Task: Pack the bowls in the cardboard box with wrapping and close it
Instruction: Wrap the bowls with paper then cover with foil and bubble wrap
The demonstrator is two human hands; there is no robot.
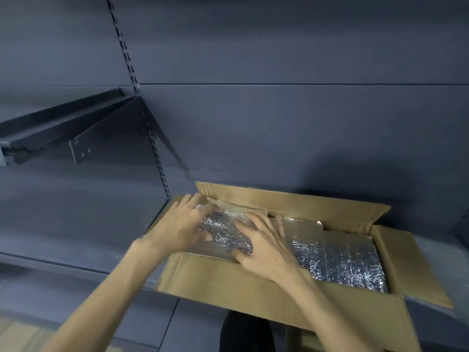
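An open cardboard box (253, 285) sits on a dark shelf, all its flaps standing out. Silver foil bubble wrapping (350, 260) lines the inside and covers what lies in it; no bowl shows. A wrapped silver bundle (223, 229) lies at the box's left end. My left hand (177, 224) rests on the bundle's left side with fingers spread. My right hand (264, 247) presses on its right side, fingers straight and splayed, thumb at the near edge.
The box stands on a grey metal shelf (76, 224) against a grey back panel. A higher shelf on a bracket (76, 128) juts out at the upper left. Clear plastic sheet (444, 262) lies right of the box. A dark shape (246, 331) shows below the shelf edge.
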